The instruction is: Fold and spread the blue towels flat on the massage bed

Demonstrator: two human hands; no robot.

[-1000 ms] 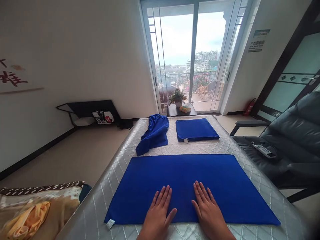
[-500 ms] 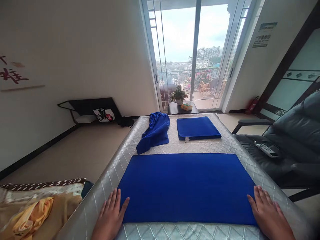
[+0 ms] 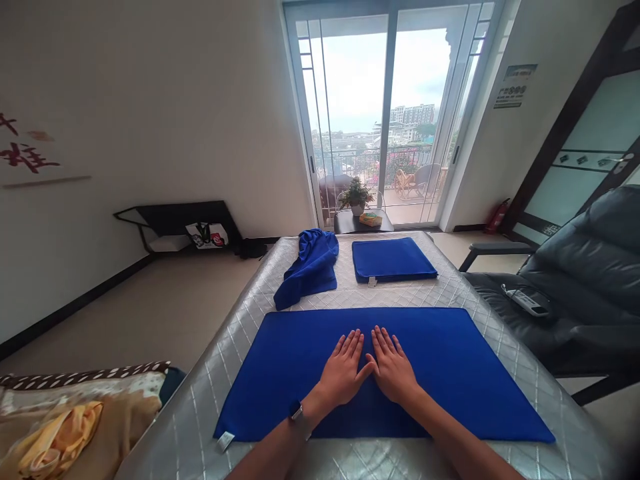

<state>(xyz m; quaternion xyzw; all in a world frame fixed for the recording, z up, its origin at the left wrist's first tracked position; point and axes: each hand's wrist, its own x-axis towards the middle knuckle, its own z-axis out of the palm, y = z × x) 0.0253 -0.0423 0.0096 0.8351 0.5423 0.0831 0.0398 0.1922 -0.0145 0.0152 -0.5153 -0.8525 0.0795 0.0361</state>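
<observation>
- Resting palm down, the left hand (image 3: pixel 344 373) and the right hand (image 3: pixel 393 369) sit side by side, fingers extended, gripping nothing.
- Their thumbs come together in the narrow gap; whether they touch or just overlap, I cannot tell.
- Beneath both hands lies the spread blue cloth (image 3: pixel 270 373), flat and smooth, reaching out well past them on either side.
- The near edge of the cloth runs under the forearms, and a white tag (image 3: pixel 225 441) sticks out at its corner, to the left of and nearer than the left hand.
- Just behind the left hand, a dark watch (image 3: pixel 296 409) circles the wrist.
- Under it all is the silvery quilted mattress (image 3: pixel 243 323).
- Beyond the left hand, past the cloth's far edge, a crumpled blue cloth (image 3: pixel 311 270) lies in a heap.
- Beyond the right hand, a folded blue stack (image 3: pixel 395 259) lies squared, a small label (image 3: pixel 372 281) hanging from its near side.
- Well off to the right of the hands, a dark armchair (image 3: pixel 595 267) holds a white device (image 3: pixel 525 301) with a cord.
</observation>
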